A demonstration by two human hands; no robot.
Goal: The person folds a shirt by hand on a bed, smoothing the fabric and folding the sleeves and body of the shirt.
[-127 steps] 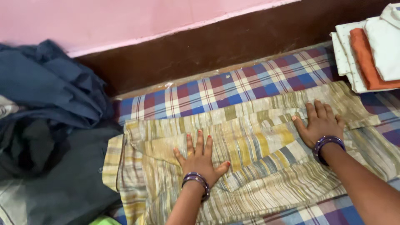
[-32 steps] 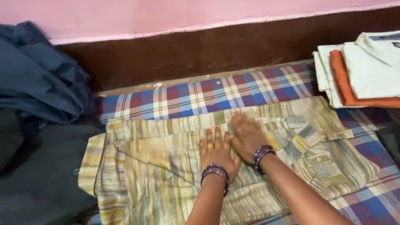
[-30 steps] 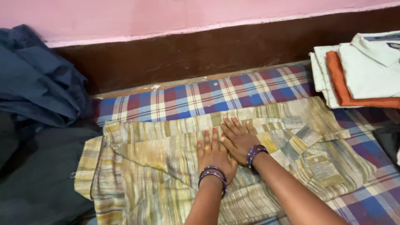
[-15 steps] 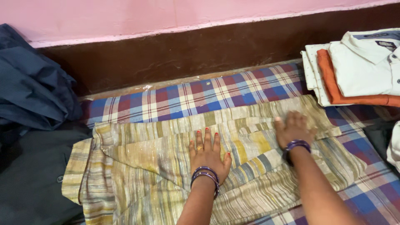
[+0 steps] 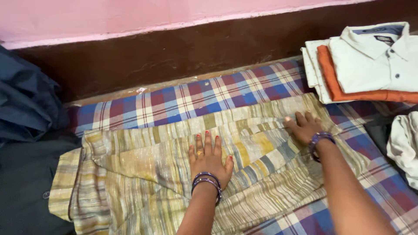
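You were smoothing the striped yellow shirt (image 5: 174, 174), which lay spread flat on the plaid bedsheet (image 5: 183, 98). Your left hand (image 5: 209, 159) pressed palm-down, fingers spread, near the garment's middle; your right hand (image 5: 305, 126) lay flat at about two o'clock from it, well apart, gripping nothing. The folded stack (image 5: 365, 61) sat further off at two o'clock. Next, a fold likely called for lifting an edge.

Both forearms are bare, with no sleeves in view. The left hand (image 5: 209, 160) has red-painted nails, a gold ring on one finger and purple bangles at the wrist. The right hand (image 5: 306, 127) wears matching purple bangles.
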